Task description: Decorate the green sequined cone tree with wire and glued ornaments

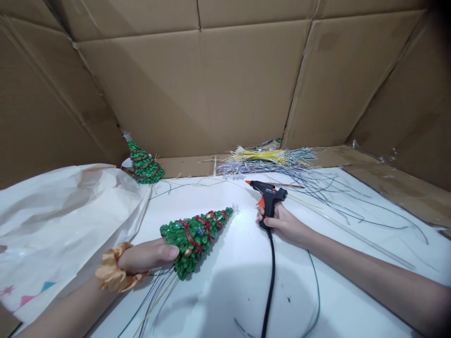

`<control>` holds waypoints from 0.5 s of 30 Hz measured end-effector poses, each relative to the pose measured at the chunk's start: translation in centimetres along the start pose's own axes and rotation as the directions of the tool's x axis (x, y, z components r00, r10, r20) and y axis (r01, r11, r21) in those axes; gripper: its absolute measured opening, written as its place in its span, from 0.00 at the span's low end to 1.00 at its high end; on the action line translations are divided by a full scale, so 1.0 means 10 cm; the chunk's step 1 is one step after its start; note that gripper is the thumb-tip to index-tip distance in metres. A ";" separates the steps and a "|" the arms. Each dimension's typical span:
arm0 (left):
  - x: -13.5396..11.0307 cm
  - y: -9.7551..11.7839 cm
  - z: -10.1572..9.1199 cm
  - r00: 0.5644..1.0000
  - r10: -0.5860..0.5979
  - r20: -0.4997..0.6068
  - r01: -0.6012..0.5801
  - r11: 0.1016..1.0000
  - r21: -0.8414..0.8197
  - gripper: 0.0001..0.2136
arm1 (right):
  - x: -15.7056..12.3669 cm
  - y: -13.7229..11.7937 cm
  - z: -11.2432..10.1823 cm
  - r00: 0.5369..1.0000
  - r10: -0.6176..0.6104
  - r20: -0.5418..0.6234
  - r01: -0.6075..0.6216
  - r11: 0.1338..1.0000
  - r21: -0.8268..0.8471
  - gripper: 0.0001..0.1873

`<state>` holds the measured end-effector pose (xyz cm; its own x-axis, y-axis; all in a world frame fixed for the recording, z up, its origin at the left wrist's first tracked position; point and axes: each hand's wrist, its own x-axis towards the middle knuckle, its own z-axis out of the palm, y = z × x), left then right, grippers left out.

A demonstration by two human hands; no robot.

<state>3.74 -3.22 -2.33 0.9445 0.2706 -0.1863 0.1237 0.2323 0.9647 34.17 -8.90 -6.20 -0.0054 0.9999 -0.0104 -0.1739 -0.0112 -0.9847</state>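
Note:
Tilted on its side, a small green Christmas tree (197, 234) with red garland and gold baubles is held near its base by my left hand (155, 256). A clear star (235, 208) tips the tree and points right. Thin wires (150, 298) trail from below its base. My right hand (278, 220) grips a black glue gun (269, 199) by the handle, its orange nozzle pointing up and left. The nozzle is apart from the tree. From the gun, a black cord (270, 281) runs down toward the front edge of the view.
Another decorated tree (145, 162) stands at the back left beside a white plastic bag (70, 206). Yellow wire bundles (262, 156) and loose dark wires (327, 188) lie at the back right. A clear glue stick (355, 234) crosses the white table (232, 300). Cardboard walls (246, 84) enclose it.

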 end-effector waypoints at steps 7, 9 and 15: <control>0.00 -0.01 0.03 0.999 -0.023 -0.035 0.023 1.000 -0.005 0.27 | 0.00 0.08 -0.02 0.999 -0.040 -0.033 0.034 0.984 -0.174 0.25; 0.00 -0.01 0.04 0.999 -0.006 -0.032 0.005 1.000 -0.002 0.26 | 0.01 0.09 -0.01 0.998 -0.060 -0.032 0.053 0.981 -0.189 0.26; 0.02 -0.06 0.02 0.999 0.023 -0.041 -0.023 1.000 0.002 0.24 | -0.04 0.11 0.03 0.977 -0.197 -0.086 0.154 0.919 -0.363 0.24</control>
<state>3.95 -3.45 -2.95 0.9339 0.3139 -0.1714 0.1024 0.2244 0.9691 33.71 -9.32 -7.19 0.1132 0.9791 0.1691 0.1969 0.1448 -0.9697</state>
